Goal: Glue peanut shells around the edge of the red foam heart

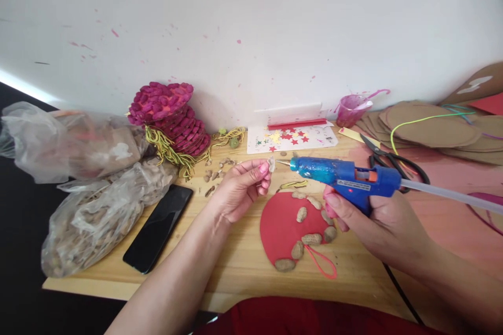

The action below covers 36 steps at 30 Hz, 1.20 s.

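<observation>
My left hand [245, 186] pinches a peanut shell [271, 164] between thumb and fingertips, above the middle of the table. Wrapped around the handle of a blue hot glue gun [346, 175] is my right hand [377, 222]; a long clear glue stick [448, 196] juts from its back. The metal nozzle points left, close to the peanut shell; whether they touch I cannot tell. Below both hands lies a red paper disc [275, 220] with several peanuts [312, 239] along its right and lower edges and one nearer its middle. A looped orange cord [328, 267] extends from its lower right.
At left are plastic bags [98, 214], a black phone [159, 230] and a stack of magenta peanut-covered discs [168, 115]. Behind lies a white sheet [251, 141] with small stars. To the right are a pink cup [351, 110], scissors [385, 154] and cardboard discs [428, 128].
</observation>
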Available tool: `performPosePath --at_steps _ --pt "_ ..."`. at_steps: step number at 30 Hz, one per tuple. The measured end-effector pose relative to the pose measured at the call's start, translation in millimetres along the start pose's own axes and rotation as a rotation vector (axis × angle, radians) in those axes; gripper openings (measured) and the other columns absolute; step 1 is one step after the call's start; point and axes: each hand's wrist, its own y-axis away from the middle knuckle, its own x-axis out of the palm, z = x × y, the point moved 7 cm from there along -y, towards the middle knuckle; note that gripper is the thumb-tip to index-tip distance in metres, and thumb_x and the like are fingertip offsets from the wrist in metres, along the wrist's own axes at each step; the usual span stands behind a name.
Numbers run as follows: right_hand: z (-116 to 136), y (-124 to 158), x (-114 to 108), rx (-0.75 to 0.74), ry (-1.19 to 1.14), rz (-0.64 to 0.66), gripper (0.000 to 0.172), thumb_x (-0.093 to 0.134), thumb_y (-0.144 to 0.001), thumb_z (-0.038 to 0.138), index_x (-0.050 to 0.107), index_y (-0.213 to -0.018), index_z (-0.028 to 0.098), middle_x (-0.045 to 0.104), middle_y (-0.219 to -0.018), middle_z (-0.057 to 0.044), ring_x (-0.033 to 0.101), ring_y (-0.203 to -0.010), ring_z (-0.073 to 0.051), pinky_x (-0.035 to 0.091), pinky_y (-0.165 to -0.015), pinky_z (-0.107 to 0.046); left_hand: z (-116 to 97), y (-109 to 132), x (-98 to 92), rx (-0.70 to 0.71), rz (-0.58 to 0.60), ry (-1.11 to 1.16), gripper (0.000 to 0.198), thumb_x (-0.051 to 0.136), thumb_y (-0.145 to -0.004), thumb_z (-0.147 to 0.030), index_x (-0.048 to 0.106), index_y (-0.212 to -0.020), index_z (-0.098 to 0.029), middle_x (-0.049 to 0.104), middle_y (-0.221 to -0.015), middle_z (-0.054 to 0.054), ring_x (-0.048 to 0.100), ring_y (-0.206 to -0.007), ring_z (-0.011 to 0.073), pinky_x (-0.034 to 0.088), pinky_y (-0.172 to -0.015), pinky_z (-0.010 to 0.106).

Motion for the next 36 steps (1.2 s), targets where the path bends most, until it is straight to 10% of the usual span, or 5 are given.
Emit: performPosePath --at_steps 36 --pt "8.7 1.5 5.1 -0.15 0.03 0.036 0.026 0.06 -0.093 0.023 0.053 -0.069 0.026 0.056 -0.061 0.005 0.052 -0.054 -0.013 0.041 -0.053 -0.028 -1.9 -1.0 -1.4 0.033 0.007 0.052 0.024 0.092 -0.066 -0.021 0.072 -0.073 -0.012 0.062 -0.061 0.0 0.056 -0.055 0.0055 0.046 -0.049 0.013"
